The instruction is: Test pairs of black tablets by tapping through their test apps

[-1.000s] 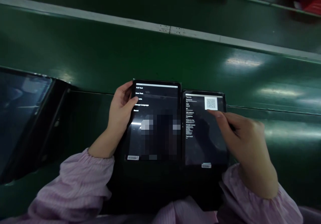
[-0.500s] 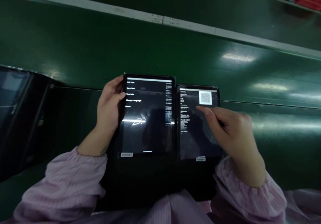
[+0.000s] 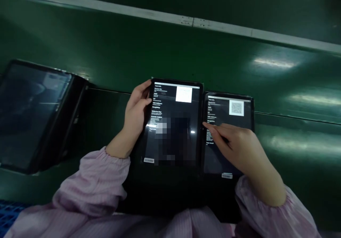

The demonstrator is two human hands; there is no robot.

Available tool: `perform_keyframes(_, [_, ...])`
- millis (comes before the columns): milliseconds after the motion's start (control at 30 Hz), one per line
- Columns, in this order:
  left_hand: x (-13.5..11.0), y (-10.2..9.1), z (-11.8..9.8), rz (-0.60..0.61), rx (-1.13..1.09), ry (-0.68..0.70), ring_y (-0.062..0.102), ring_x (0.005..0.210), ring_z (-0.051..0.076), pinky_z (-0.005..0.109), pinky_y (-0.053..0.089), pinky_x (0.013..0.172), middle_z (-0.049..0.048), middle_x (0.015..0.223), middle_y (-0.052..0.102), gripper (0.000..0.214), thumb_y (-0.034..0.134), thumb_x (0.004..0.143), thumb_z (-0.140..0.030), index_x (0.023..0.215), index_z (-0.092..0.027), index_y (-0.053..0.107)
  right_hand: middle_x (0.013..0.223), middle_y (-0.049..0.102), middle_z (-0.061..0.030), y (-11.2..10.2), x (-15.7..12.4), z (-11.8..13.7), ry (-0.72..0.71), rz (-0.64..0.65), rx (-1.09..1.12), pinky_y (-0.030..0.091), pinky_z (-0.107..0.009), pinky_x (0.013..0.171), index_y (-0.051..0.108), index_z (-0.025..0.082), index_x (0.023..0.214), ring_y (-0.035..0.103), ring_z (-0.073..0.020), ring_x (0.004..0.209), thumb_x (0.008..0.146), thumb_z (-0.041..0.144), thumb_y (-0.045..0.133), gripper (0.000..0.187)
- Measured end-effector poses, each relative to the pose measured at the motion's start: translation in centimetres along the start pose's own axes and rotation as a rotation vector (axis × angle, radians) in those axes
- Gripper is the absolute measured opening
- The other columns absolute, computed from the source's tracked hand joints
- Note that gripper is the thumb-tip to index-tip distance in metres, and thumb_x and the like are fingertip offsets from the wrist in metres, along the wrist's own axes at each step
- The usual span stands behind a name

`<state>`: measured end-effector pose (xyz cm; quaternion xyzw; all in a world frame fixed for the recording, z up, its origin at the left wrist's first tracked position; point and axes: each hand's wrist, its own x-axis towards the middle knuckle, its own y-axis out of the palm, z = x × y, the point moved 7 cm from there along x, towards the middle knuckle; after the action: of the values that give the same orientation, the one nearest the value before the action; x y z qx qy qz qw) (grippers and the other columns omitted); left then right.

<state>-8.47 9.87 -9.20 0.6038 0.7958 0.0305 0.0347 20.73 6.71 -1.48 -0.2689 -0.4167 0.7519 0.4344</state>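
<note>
Two tablets with lit dark screens are side by side in front of me. My left hand [image 3: 137, 110] grips the left tablet [image 3: 173, 110] at its upper left edge, thumb at the border and some fingers hidden behind. Its screen shows a "Test Info" page with a white square, and part is pixelated. My right hand [image 3: 237, 142] holds nothing; its index finger is stretched out, its tip near the gap between the tablets. Under that hand is the right tablet [image 3: 220, 160], showing a similar page with a QR code. Each tablet has a small label at its lower edge.
At the left, a stack of dark tablets [image 3: 29, 113] rests on the green surface [image 3: 119, 53]. A pale strip [image 3: 149, 14] runs across behind. Part of a blue lattice-sided container [image 3: 10, 213] shows at the lower left.
The left tablet's screen has gone from a menu sliding aside to the info page. My right fingertip has moved left across the right tablet to its edge. The view has swung left.
</note>
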Motion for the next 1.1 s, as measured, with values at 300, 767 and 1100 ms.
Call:
perform_keyframes(300, [-0.2,0.2,-0.1,0.023,0.098,-0.002,0.059,0.151,0.037,0.059,0.045,0.13,0.0102,0.145,0.073,0.05,0.08,0.08,-0.024,0.129,-0.028,0.073,0.061,0.071,-0.0034,-4.4,-0.8,-1.5,0.13,-0.269,-0.026,0.03,-0.029,0.046,0.083,0.019,0.08,0.06,-0.013,0.048,0.11,0.033,0.053,0.045])
perform_keyframes(767, [0.4,-0.4,0.0,-0.018,0.078,-0.008,0.052,0.156,0.039,0.058,0.045,0.13,0.0016,0.145,0.074,0.049,0.091,0.072,-0.044,0.118,-0.036,0.077,0.084,0.086,-0.0095,-2.5,-0.1,-3.8,0.247,-0.244,0.065,0.041,-0.03,0.05,0.089,0.019,0.116,0.066,-0.0176,0.052,0.11,0.041,0.051,0.045])
perform_keyframes(1100, [1.8,-0.3,0.4,-0.104,0.148,0.006,0.069,0.135,0.031,0.055,0.048,0.128,0.0047,0.129,0.078,0.04,0.084,0.076,-0.024,0.114,-0.029,0.075,0.049,0.059,0.002,-3.8,-0.7,-3.3,0.246,-0.308,0.092,0.029,-0.028,0.045,0.089,0.018,0.11,0.046,-0.0114,0.041,0.112,0.045,0.051,0.047])
